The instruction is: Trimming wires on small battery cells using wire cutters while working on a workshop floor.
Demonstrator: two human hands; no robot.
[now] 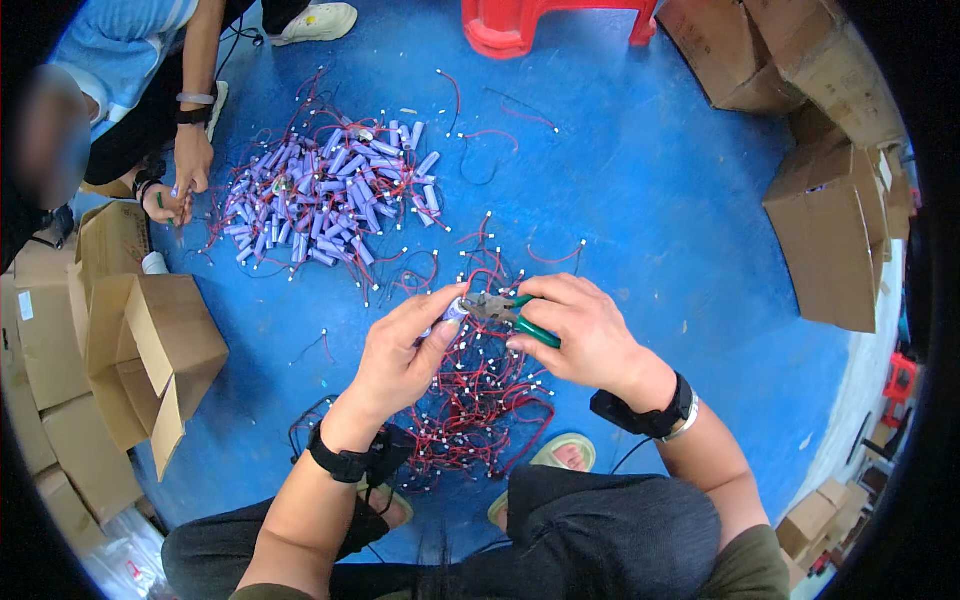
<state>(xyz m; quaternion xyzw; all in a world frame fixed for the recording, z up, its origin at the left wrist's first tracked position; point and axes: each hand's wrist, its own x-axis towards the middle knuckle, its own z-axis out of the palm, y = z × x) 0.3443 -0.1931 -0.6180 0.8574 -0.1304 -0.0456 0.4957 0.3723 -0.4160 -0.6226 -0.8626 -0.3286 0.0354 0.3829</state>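
Note:
In my left hand (398, 350) is a purple cylindrical battery cell (455, 311), its end turned toward the pliers, with a red wire rising beside it. My right hand (582, 330) is closed around the green handles of a pair of cutting pliers (490, 306). The metal jaws meet the end of the cell; whether they grip the wire there is too small to tell. Below both hands lies a tangle of red and black wires with small white connectors (480, 410). Farther off, to the left, is a heap of purple battery cells (330, 190) with wires attached.
A co-worker's hands (180, 190) work beside the heap at the far left. An open cardboard box (160, 350) stands at the left, and more boxes (830, 230) at the right. A red plastic stool (510, 25) stands at the far edge of the blue floor (640, 180).

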